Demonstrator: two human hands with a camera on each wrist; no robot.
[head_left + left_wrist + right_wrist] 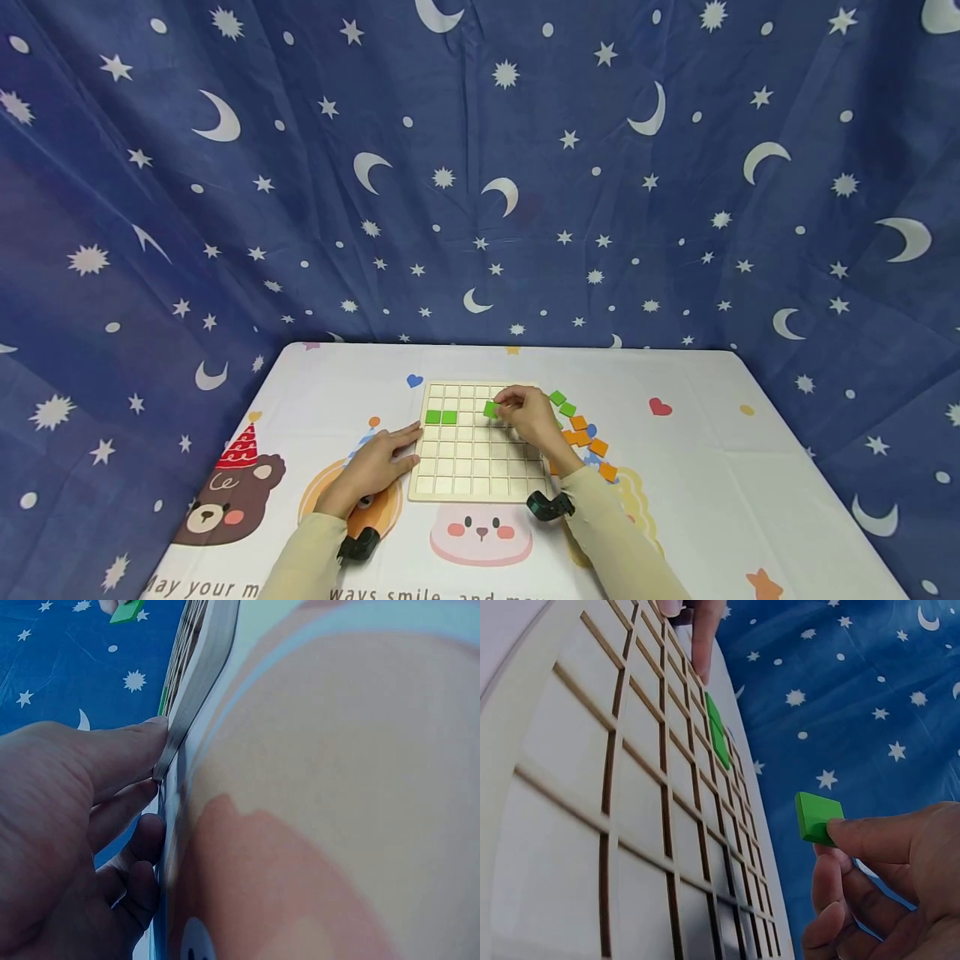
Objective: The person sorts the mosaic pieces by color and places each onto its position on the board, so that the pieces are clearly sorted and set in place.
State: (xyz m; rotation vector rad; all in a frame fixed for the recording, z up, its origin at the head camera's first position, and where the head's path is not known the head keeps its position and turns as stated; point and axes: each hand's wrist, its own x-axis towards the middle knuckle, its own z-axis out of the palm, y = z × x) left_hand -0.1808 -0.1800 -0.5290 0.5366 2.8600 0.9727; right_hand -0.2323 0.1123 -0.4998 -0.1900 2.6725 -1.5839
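Note:
A wooden grid board (475,467) lies on the table before the person. My right hand (529,414) pinches a green square tile (816,817) between thumb and fingers, held above the board's upper right part. Two green tiles (442,417) sit side by side in squares of the second row, at the left. At the board's left edge rests my left hand (381,460), fingers stretched out and touching the rim, as the left wrist view (67,817) shows close up. Nothing is held in that hand.
Right of the board lie loose green tiles (557,397) and several orange tiles (598,447), partly hidden by the right forearm. A white cloth with printed animals (480,533) covers the table. Behind it hangs a blue curtain (480,208) with moons and stars.

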